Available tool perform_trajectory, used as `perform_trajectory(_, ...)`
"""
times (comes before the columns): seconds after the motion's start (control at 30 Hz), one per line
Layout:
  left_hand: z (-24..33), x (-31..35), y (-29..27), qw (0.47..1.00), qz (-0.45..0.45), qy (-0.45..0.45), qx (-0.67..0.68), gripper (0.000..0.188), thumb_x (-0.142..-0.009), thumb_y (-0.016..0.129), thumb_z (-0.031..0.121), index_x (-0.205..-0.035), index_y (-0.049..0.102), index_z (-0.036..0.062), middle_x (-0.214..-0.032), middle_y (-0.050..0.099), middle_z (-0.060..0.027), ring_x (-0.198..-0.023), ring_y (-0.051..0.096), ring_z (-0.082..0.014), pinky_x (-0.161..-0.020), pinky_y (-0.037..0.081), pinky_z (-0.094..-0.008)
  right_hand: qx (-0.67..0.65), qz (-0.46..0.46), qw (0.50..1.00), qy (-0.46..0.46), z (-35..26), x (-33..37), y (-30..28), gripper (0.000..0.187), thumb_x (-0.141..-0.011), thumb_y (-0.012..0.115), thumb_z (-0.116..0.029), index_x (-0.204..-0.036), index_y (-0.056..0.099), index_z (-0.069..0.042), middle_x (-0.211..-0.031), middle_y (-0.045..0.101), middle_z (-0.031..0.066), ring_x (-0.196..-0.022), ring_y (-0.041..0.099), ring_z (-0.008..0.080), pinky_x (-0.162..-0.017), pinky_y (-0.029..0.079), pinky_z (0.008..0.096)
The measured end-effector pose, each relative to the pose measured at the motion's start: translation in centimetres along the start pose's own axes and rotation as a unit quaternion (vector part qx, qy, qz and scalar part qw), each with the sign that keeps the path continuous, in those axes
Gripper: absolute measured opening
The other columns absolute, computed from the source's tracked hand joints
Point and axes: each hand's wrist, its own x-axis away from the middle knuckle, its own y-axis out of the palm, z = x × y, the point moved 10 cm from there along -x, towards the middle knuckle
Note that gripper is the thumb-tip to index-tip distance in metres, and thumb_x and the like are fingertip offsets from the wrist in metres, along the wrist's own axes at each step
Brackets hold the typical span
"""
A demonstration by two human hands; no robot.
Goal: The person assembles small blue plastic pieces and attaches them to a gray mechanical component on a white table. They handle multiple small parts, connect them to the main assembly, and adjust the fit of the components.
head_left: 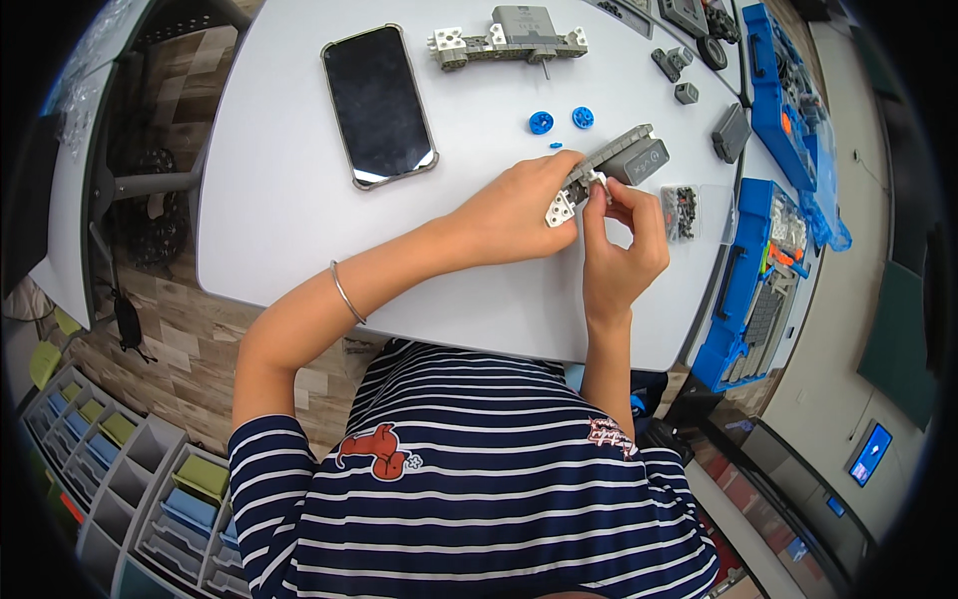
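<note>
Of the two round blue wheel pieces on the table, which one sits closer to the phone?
The left blue wheel, with open table between it and the phone. The other blue wheel lies to its right, farther from the phone.

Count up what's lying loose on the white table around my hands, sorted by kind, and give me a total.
Phones: 1
Grey and white block assemblies: 2, one lying apart, one in the hands
Blue round wheel pieces: 2
Small clear parts boxes: 1
Loose grey blocks at the right: 3
Total: 9
</note>
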Motion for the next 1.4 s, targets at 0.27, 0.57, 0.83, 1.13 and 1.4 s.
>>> perform_trajectory(0.27, -0.6, -0.1, -0.1, 0.996, -0.018, -0.066, 0.055, 0.054, -0.091, 0.072, 0.017, -0.136, 0.056, -0.0078, -0.105, 0.076, -0.0222, -0.092, 0.075, -0.0288, -0.081, 0.058, -0.0386, -0.018, -0.003, 1.000, 0.008, -0.1, -0.5, 0.2, 0.019, -0.086, 0.080, 0.005, -0.104, 0.075, 0.002, -0.094, 0.073, 0.0094, -0.073, 0.070, 0.0154, -0.068, 0.056, 0.0277)
perform_trajectory(0.57, -0.3, -0.1, 0.1, 0.997, -0.013, -0.057, 0.052, 0.052, -0.091, 0.072, 0.018, -0.134, 0.057, -0.0079, -0.103, 0.076, -0.0214, -0.088, 0.075, -0.0267, -0.077, 0.057, -0.0365, -0.005, 0.012, 1.000, -0.001, 0.0, -0.5, -0.1, 0.024, -0.083, 0.081, 0.007, -0.105, 0.075, 0.001, -0.096, 0.072, 0.0097, -0.073, 0.068, 0.0153, -0.068, 0.055, 0.0289)
perform_trajectory(0.83, -0.5, -0.2, 0.2, 0.997, -0.015, -0.058, 0.055, 0.050, -0.090, 0.073, 0.016, -0.132, 0.057, -0.0043, -0.099, 0.074, -0.0191, -0.084, 0.074, -0.0254, -0.074, 0.056, -0.0365, -0.008, 0.028, 0.999, 0.012, 0.9, 0.0, -0.1, 0.025, -0.086, 0.082, 0.006, -0.107, 0.069, 0.002, -0.100, 0.070, 0.0091, -0.079, 0.070, 0.0134, -0.075, 0.057, 0.0260)
perform_trajectory(1.13, -0.7, -0.1, 0.3, 0.995, -0.033, -0.080, 0.055, 0.051, -0.089, 0.074, 0.018, -0.133, 0.055, -0.0023, -0.100, 0.073, -0.0197, -0.084, 0.072, -0.0273, -0.074, 0.056, -0.0372, -0.025, 0.026, 0.999, 0.024, 2.5, 0.0, 0.0, 0.034, -0.086, 0.083, 0.006, -0.112, 0.061, 0.003, -0.100, 0.069, 0.0087, -0.082, 0.069, 0.0127, -0.077, 0.057, 0.0257)
perform_trajectory(1.4, -1.2, 0.0, 0.6, 0.993, -0.049, -0.103, 0.020, 0.059, -0.093, 0.076, 0.028, -0.137, 0.052, -0.0040, -0.111, 0.072, -0.0244, -0.099, 0.073, -0.0332, -0.086, 0.056, -0.0409, -0.081, 0.058, 0.993, 0.058, 3.4, 0.0, 0.0, 0.037, -0.082, 0.084, 0.005, -0.112, 0.062, 0.001, -0.094, 0.069, 0.0085, -0.077, 0.069, 0.0147, -0.071, 0.056, 0.0284)
